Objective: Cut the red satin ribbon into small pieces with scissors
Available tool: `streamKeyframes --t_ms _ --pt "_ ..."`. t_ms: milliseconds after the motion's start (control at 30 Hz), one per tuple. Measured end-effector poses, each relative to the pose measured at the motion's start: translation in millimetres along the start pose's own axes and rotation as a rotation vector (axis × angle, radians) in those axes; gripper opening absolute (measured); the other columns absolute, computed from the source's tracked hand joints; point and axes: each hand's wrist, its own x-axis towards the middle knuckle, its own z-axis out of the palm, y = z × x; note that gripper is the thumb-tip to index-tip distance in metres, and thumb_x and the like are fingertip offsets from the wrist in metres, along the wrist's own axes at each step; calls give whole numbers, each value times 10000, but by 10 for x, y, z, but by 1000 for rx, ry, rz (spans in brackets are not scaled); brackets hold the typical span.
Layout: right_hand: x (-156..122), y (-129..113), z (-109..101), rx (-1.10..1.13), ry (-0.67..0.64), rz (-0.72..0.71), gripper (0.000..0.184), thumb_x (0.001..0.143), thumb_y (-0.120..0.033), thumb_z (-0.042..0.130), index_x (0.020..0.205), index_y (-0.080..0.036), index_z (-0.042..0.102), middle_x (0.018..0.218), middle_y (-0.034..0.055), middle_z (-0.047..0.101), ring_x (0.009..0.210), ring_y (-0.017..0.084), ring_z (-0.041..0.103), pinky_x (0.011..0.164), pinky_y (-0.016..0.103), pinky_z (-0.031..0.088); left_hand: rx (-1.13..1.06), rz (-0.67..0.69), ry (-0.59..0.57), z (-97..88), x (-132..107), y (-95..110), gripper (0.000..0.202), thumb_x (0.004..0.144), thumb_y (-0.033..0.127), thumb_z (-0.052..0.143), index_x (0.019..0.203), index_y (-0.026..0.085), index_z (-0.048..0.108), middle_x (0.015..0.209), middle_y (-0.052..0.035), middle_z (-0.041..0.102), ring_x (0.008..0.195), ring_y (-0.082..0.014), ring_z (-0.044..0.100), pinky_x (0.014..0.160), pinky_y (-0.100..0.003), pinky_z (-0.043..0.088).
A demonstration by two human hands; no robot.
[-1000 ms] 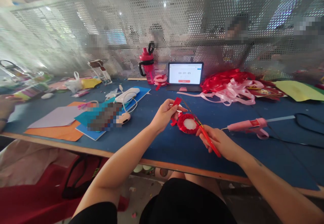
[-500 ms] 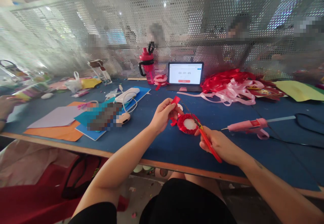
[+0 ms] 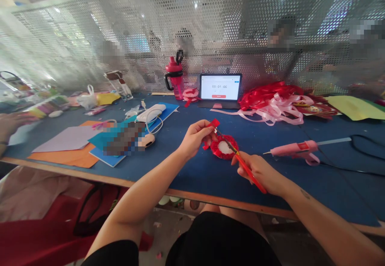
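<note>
My left hand (image 3: 197, 138) pinches a short piece of red ribbon (image 3: 214, 123), its free end sticking up past the fingertips. In my right hand (image 3: 255, 169) is a pair of scissors (image 3: 247, 169) with red handles, the fingers wrapped round them. The blades point up and left, and their tips meet the ribbon beside my left fingers. Beneath the blades a round red rosette (image 3: 224, 156) with a white centre lies on the blue table (image 3: 192, 177). Part of the rosette is hidden by the scissors and my left fingers.
A pink glue gun (image 3: 296, 149) with a black cord lies to the right. Behind stand a tablet (image 3: 220, 87) showing a timer and a pink bottle (image 3: 175, 77). Red and pink ribbons (image 3: 276, 101) are heaped back right; coloured sheets (image 3: 64, 139) lie left, near another person's hand (image 3: 13, 125).
The scissor tips have moved left and reached the ribbon. My left hand has shifted slightly right and down, tilting the ribbon's end. The timer has advanced one second.
</note>
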Motion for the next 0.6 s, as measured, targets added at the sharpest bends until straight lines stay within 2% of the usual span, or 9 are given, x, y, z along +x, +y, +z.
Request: streamKeyframes --t_ms 133,333,600 --pt "10 32 16 72 -1 -47 209 906 -396 471 909 -199 537 571 -43 481 480 96 419 505 210 347 1 0 -6 -1 2 -7 155 743 259 601 685 150 509 548 -3 625 391 -43 473 403 -151 358" --pt "0 3 4 91 -20 -92 354 941 -502 364 901 -186 519 498 -58 420 445 103 418 464 221 325 5 2 -19 -3 1 -9 146 748 252 591 687 151 506 559 -4 629 400 -45 481 411 -154 363" --pt "5 17 27 128 -21 -75 332 940 -497 384 848 -196 487 473 -65 417 407 94 405 434 218 309 3 -4 -17 -4 8 -15 161 750 268 602 690 150 510 556 -6 628 399 -43 474 412 -155 357"
